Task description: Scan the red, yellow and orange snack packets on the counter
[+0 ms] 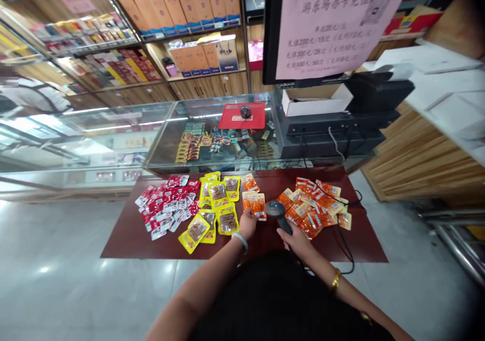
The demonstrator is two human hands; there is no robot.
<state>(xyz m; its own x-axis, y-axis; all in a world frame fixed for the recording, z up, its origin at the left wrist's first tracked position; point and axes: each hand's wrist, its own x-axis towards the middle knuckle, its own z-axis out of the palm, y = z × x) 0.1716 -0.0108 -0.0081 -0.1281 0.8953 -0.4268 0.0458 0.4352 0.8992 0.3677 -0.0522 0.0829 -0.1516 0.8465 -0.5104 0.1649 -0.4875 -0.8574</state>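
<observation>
Your left hand (248, 224) pinches an orange snack packet (257, 204) above the table (129, 235); your right hand (293, 237) grips the scanner (278, 212), aimed at it. Red, yellow and orange piles (314, 204) lie sorted; how many are scanned, can't tell.

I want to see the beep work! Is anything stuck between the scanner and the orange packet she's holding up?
Nothing visible is. The right hand aims the scanner at the orange packet, which the left hand holds just beside its head. The gap between them looks open.
</observation>
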